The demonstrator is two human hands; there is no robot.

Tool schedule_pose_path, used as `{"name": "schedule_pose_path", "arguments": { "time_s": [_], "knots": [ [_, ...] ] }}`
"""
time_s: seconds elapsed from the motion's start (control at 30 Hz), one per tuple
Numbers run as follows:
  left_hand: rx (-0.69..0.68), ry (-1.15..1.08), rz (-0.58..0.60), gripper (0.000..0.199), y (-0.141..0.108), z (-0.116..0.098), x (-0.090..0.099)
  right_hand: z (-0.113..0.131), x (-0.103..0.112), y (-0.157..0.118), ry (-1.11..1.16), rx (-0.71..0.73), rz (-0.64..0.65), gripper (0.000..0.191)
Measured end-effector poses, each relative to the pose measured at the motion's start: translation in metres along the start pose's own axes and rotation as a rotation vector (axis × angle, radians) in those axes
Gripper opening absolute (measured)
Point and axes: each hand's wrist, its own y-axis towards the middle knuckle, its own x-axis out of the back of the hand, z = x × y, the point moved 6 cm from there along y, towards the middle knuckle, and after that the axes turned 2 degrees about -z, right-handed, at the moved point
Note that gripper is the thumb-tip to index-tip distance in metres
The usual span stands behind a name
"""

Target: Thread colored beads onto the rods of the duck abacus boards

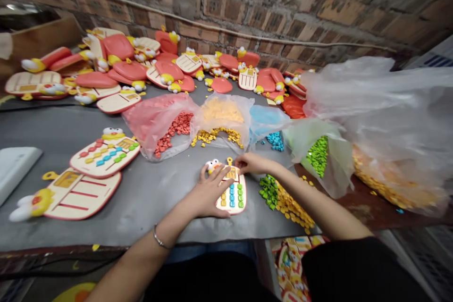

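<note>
Grey table [148, 207] | duck-shaped board [231, 210], colored beads [232, 196] | left hand [208, 191], right hand [253, 163] touching

My left hand [208, 192] lies flat, palm down, with its fingers [223, 174] spread and pointing up and to the right. A thin silver bangle [160, 238] circles my left wrist, and my bare forearm runs from it to the bottom edge of the view. My right hand [252, 163] reaches in from the right, just beside my left hand and slightly farther out, palm down. I can't quite tell whether it is pinching. A black sleeve [339, 264] covers my upper right arm.
</note>
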Motion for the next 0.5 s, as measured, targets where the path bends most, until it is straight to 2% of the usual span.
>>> {"name": "schedule_pose_path", "arguments": {
  "time_s": [0.2,0.3,0.4,0.5],
  "knots": [
    [-0.01,-0.008,-0.002,0.103,-0.001,-0.002,0.014,-0.003,-0.028,-0.026,0.553,-0.151,-0.188,0.04],
    [-0.046,-0.073,-0.037,0.104,-0.003,-0.006,0.025,0.002,-0.035,-0.047,0.731,-0.158,-0.406,0.048],
    [-0.09,-0.156,-0.111,0.105,-0.005,-0.009,0.032,0.0,-0.049,-0.105,0.881,-0.163,-0.718,0.049],
    [-0.137,-0.194,-0.201,0.097,-0.006,-0.009,0.034,-0.016,-0.08,-0.19,0.995,-0.247,-1.066,0.04]
  ]
}}
